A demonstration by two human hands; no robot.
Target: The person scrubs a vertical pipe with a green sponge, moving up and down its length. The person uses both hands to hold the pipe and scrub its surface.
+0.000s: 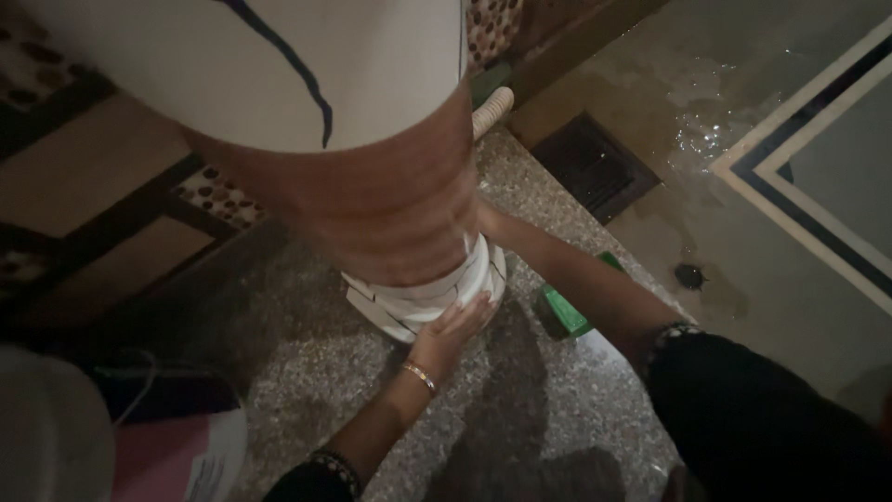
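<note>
A tall round column point(372, 112), white on top with a blue line and reddish-brown lower down, stands on a speckled stone ledge point(520, 409). Its foot is a stack of white rings point(409, 307). My left hand point(455, 327), with a gold bangle on the wrist, lies flat against the white rings at the front, gripping nothing. My right forearm reaches round the far side of the column. There my right hand point(490, 221) is hidden behind it past the wrist, so its fingers cannot be seen.
A green block point(560, 311) lies on the ledge under my right forearm. Beyond the ledge is a wet floor point(734, 112) with a dark grate point(595, 167) and a small drain hole point(689, 275). A white bucket point(51, 432) and a pink-and-white container point(186, 455) sit at lower left.
</note>
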